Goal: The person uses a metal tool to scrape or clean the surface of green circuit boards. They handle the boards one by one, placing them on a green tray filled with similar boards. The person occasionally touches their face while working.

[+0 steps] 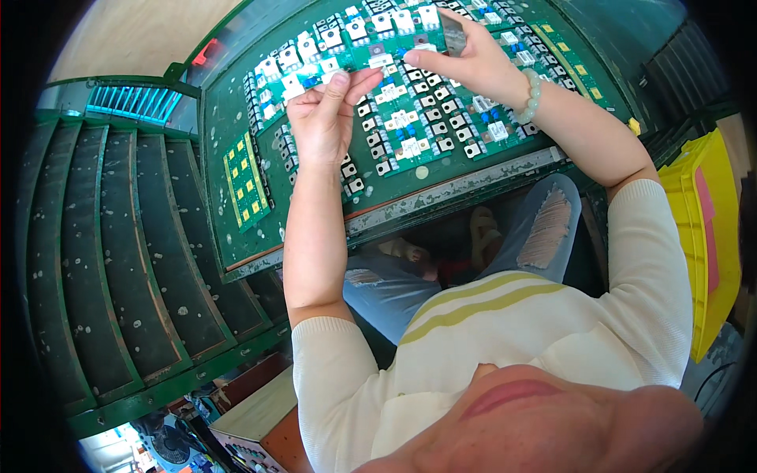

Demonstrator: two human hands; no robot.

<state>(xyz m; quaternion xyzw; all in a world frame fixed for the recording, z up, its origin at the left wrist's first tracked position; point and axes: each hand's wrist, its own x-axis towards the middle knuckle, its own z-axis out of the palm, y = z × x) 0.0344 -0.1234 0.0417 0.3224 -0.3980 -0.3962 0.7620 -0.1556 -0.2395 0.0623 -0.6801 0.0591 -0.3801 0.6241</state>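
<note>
Over the far part of a green work table, a strip of green circuit board lies between my two hands, with white square parts and blue parts along it. My left hand pinches its near edge between thumb and fingers. Around its right end curl the thumb and fingers of my right hand, beside a flat grey piece. Whether that piece belongs to the board I cannot tell. Below my hands sit more populated boards with rows of black-and-white parts.
Narrow boards with yellowish pads lie at the table's left end and far right. A dark green slatted rack fills the left side, with a blue crate behind it. To my right stands a yellow crate. A fan shows lower left.
</note>
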